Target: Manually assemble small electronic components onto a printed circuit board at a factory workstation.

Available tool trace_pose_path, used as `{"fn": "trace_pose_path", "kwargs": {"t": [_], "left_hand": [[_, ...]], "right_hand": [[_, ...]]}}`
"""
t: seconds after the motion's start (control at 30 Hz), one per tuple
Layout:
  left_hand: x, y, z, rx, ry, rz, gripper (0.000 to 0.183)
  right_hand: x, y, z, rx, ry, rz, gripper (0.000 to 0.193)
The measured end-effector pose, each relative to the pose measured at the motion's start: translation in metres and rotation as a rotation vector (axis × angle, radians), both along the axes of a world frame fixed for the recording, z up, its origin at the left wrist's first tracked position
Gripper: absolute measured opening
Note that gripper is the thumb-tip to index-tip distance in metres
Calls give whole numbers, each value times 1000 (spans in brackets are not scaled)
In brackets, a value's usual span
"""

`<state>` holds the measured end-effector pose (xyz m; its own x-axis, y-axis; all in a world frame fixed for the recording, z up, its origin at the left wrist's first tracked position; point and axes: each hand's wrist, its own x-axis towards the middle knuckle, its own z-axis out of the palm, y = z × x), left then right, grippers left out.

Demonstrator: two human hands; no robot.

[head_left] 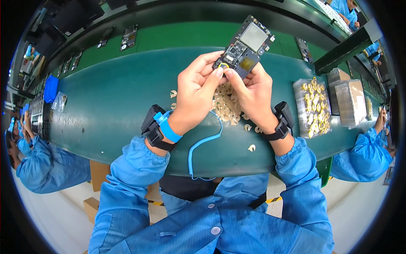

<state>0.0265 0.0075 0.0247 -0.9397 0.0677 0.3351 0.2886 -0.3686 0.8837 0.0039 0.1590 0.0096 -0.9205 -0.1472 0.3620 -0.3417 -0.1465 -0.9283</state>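
Note:
Both my hands hold a black circuit board (237, 51) tilted above the far middle of the green table. A large silvery square shield and a dark plate with a yellowish patch show on its face. My left hand (196, 86) grips the lower left corner, fingers behind it. My right hand (256, 91) is closed on the lower right edge. Both thumbs meet at a small round part with a yellow rim (224, 65), mostly hidden by the thumb tips. Under the hands lies a pile of cream notched paper pieces (227, 106).
At the right stands a clear tray (301, 106) of yellow-rimmed round parts, beside stacked clear boxes (351, 103). A coiled blue cord (198, 146) trails near my left wrist. More boards (129, 37) lie on the green strip beyond. Co-workers' blue sleeves (55, 167) appear at both sides.

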Motion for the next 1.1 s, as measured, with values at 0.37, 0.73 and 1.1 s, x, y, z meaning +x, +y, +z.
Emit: {"fn": "trace_pose_path", "kwargs": {"t": [0.37,0.73,1.1], "left_hand": [[-16,-4,-6,-23,-38,13,36],[-11,-13,-18,-133,-166,89,39],[-39,-12,-48,-151,-96,63,24]], "right_hand": [[-14,-1,2,-63,-68,108,29],[-21,12,-1,-26,-21,43,33],[-134,87,3,58,-332,-321,46]]}}
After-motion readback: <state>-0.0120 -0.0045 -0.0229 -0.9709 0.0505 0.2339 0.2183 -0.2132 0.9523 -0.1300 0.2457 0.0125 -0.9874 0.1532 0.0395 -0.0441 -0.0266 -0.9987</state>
